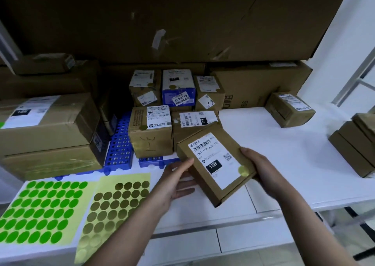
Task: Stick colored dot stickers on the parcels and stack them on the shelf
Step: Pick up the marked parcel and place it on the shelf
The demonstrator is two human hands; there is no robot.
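The flat brown parcel [216, 164] is held tilted above the white counter [284, 164], just in front of the stacked parcels [172, 111] at the back. Its white shipping label faces up, and a gold dot sticker [243, 170] already sits at the label's lower right corner, so the sticking step looks done for this one and the stacking step is in hand.

The right hand [258, 168] grips the parcel's right edge, fingers curled round it. The left hand [178, 176] supports the left edge, thumb on top and fingers spread beneath, apparently wrapped round the box.

Behind it, several small boxes stand in two rows, most bearing a gold dot of their own; the nearest, with a similar label, lies directly behind the held parcel. The likely next move is to carry the parcel forward and set it flat on or beside that group, label up, squared so the pile stays stable.

To the left, a sheet of gold dots [117, 209] and a sheet of green dots [40, 211] lie on the counter, with blue perforated trays [119, 144] beyond. More unstickered-looking boxes [290, 109] wait at the right.
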